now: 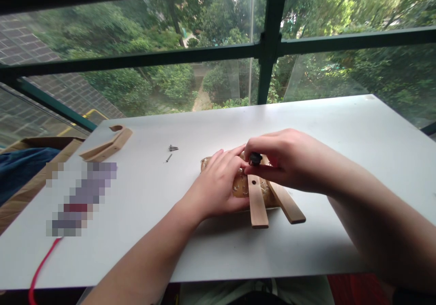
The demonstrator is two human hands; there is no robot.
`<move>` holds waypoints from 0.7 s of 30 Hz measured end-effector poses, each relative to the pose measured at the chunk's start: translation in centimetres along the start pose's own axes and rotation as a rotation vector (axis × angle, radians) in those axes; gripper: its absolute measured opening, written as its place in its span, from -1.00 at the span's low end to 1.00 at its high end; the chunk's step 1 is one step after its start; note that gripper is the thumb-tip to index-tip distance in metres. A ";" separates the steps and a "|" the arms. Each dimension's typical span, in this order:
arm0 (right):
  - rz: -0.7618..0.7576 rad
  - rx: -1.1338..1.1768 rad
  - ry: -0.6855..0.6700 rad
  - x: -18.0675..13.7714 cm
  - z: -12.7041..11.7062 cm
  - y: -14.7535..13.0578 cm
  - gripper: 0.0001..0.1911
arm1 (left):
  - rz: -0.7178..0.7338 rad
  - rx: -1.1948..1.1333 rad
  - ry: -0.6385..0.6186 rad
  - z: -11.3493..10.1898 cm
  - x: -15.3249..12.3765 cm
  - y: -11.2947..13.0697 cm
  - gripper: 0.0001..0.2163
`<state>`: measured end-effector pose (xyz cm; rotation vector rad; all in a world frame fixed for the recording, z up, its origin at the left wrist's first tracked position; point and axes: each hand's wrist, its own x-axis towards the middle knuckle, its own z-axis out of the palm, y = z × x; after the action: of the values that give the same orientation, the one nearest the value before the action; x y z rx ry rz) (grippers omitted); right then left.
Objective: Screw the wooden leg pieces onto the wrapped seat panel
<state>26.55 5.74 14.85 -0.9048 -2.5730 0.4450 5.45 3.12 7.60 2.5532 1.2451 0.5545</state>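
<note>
My left hand [220, 182] grips a brown, mottled block [240, 186] from its left side, thumb along the near edge and fingers over the top. Across the block lie two pale wooden strips, a near one [259, 207] with a dark round hole and an angled one [289, 204]; their near ends jut past the block. Above the strips my right hand [282, 159] is closed round a black tool handle [255, 159], seen end-on. The tool's lower part is hidden by my fingers. My left fingertips are close to the handle.
Several screws [173, 148] and a single screw [169, 158] lie left of the block. Farther left is a notched wooden piece [111, 146]. A blurred-out item with a red strap [42, 262] lies near the left edge. A cardboard box [64, 153] stands beside the white table [136, 200].
</note>
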 end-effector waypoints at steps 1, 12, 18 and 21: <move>0.008 -0.021 0.028 0.1 0.1 0.0 -0.87 | -0.003 0.002 0.002 0.0 0.0 0.0 -0.55; 0.053 0.197 0.125 0.6 1.4 0.0 -0.93 | 0.000 -0.024 0.005 -0.1 0.1 0.2 -0.50; -0.002 0.273 -0.003 0.2 0.8 0.5 -0.73 | -0.005 -0.027 0.007 -0.1 0.1 0.3 -0.51; -0.016 0.284 -0.047 -0.2 0.0 0.7 -0.63 | -0.006 -0.026 0.014 -0.1 0.0 0.2 -0.53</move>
<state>27.06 6.16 14.53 -0.7798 -2.4714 0.8116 5.55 3.03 7.78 2.5277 1.2423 0.5841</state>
